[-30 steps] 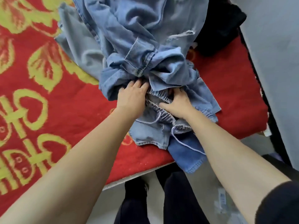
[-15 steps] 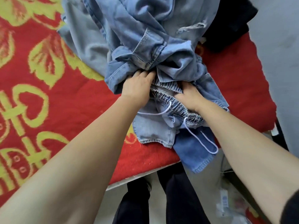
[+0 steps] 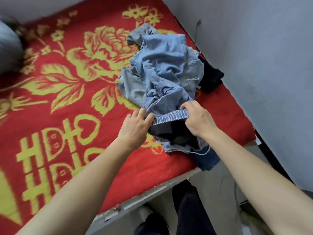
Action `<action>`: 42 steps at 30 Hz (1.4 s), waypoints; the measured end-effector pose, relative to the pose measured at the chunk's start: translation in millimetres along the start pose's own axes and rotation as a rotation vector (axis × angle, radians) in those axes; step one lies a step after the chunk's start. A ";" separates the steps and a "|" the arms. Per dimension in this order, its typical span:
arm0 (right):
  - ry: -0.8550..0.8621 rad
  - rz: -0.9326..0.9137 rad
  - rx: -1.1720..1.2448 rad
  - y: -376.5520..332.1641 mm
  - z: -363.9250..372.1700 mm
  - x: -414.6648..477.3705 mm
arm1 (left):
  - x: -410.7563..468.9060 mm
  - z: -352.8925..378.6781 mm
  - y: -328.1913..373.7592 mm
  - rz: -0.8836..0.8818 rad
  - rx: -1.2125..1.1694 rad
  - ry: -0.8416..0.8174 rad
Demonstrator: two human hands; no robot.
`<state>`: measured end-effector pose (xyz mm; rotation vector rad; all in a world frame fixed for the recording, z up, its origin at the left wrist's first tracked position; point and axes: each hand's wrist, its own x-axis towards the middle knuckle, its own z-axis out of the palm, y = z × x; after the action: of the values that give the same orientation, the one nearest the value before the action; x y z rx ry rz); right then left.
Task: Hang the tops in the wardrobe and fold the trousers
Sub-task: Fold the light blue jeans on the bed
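The denim trousers (image 3: 162, 73) lay crumpled near the right edge of the bed (image 3: 149, 194), on a red blanket (image 3: 67, 102) woven with yellow flowers. Their long axis ran away from the person, waist nearest and legs heaped toward the far end. The ruched elastic waistband (image 3: 171, 116) stretched crosswise between the hands. The left hand (image 3: 135, 128) pinched its left end between thumb and fingers. The right hand (image 3: 198, 121) curled its fingers over the right end. A thin white drawstring (image 3: 199, 152) trailed below.
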<state>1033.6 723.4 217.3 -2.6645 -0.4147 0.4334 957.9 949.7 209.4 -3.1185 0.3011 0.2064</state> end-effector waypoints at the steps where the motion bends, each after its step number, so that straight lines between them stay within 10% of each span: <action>1: 0.051 0.001 0.063 -25.9 -14.0 -7.0 | -14.7 -20.0 -9.5 -0.018 -0.014 0.040; 12: 0.301 -0.142 0.550 -235.2 -103.8 -83.3 | -164.1 -162.7 -71.1 -0.395 -0.322 0.480; 18: 0.384 -0.186 0.176 -250.5 -72.9 -117.7 | -183.5 -236.6 -92.0 -0.449 -0.481 0.812; 26: -0.153 0.266 0.053 -255.5 -22.7 -153.8 | -200.9 -309.7 -118.4 -0.673 -0.752 1.045; 30: -0.307 0.343 0.796 -266.7 -101.0 -128.8 | -221.6 -330.1 -158.7 -0.773 -0.758 1.100; 36: 0.281 -0.037 1.399 -335.4 -236.3 -114.2 | -247.8 -373.9 -181.0 -0.793 -0.865 1.325; 42: 0.504 -0.391 1.247 -387.8 -318.3 -141.5 | -269.3 -437.6 -182.8 -0.683 -0.875 1.602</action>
<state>933.4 903.5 696.1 -1.3524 -0.3238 -0.1175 787.8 1174.1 676.4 -2.7690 -1.1331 -2.6500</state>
